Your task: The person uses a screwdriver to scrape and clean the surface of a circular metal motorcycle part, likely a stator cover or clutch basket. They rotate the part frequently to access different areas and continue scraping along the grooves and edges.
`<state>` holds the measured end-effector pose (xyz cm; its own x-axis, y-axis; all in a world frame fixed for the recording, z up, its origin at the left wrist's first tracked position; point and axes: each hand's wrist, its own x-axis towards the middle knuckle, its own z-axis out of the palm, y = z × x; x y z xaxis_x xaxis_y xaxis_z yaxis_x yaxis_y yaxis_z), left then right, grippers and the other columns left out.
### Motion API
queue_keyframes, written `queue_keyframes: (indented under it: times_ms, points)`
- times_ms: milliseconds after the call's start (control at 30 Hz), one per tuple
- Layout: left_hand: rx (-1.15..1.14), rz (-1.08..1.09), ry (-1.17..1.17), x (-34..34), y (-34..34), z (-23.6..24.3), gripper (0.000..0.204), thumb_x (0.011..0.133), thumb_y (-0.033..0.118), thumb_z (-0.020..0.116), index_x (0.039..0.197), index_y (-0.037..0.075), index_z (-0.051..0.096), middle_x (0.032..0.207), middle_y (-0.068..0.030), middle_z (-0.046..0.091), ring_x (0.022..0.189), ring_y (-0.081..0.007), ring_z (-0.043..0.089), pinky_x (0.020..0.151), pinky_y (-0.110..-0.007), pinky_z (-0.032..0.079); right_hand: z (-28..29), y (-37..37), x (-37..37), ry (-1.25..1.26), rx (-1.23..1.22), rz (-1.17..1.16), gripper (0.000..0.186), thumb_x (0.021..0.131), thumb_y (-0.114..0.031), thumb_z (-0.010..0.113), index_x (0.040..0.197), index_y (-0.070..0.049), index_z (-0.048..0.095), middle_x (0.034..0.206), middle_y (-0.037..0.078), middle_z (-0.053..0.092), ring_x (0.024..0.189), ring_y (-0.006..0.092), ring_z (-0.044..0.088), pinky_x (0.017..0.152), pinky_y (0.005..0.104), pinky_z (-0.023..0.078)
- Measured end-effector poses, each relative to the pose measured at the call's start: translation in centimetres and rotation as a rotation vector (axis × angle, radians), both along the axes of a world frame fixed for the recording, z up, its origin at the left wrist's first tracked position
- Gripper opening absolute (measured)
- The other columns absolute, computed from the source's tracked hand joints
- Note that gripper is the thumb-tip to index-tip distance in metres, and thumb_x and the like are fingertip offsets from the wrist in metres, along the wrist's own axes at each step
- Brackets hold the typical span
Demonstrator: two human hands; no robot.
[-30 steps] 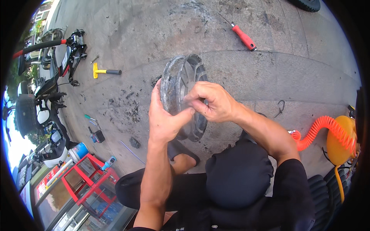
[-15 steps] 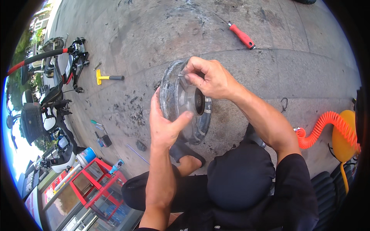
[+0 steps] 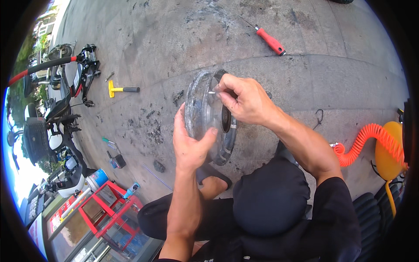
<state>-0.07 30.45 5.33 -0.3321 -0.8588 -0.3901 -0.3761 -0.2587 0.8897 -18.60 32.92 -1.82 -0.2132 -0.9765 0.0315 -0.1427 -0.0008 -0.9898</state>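
A grey metal wheel rim (image 3: 197, 102), without a tyre, stands tilted on edge between my hands, its dark round hub (image 3: 226, 118) facing right. My left hand (image 3: 188, 147) is wrapped round its near left side, with the thumb across the face. At the upper side, my right hand (image 3: 247, 99) is closed in a pinch between thumb and forefinger. From that pinch sticks out a small, thin, pale piece (image 3: 212, 92), close to the rim; its kind is too small to make out. The far side of the rim is partly hidden by my right hand.
On the stained paving lie a red-handled screwdriver (image 3: 270, 42) and a yellow-headed hammer (image 3: 112, 89). An orange coiled air hose (image 3: 362, 142) is at right. Parked motor scooters (image 3: 54, 118) and a red-framed stand (image 3: 114, 205) line the left. Dark crumbs (image 3: 152, 126) are scattered near the rim.
My right hand has shifted slightly right and down, its fingers still pinched. The wheel rim has turned a little, and my left hand stays on it.
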Motion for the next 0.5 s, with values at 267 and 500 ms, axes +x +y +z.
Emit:
queue_keyframes:
  times_ms: [267,500]
  points:
    - [-0.090,-0.046,-0.086,0.9,0.1,-0.5,0.079,0.074,0.004,0.078,0.142,-0.003,0.039,0.128,-0.0117,0.056,0.117,-0.0186,0.055,0.102,-0.035,0.045,1.9,1.2,0.3,0.142,-0.105,0.158,0.011,0.083,-0.010,0.067,0.090,-0.007,0.059,0.074,0.015,0.063,0.074,0.0381,0.064,0.062,0.0479,0.048]
    - [-0.155,-0.035,-0.079,0.2,0.7,-0.2,0.076,0.071,0.009,0.083,0.135,-0.005,0.045,0.121,-0.0124,0.062,0.111,-0.0192,0.059,0.097,-0.035,0.048,2.6,1.9,-0.1,0.164,-0.133,0.169,0.011,0.083,-0.012,0.066,0.089,-0.006,0.059,0.071,0.015,0.063,0.072,0.0386,0.064,0.061,0.0476,0.048]
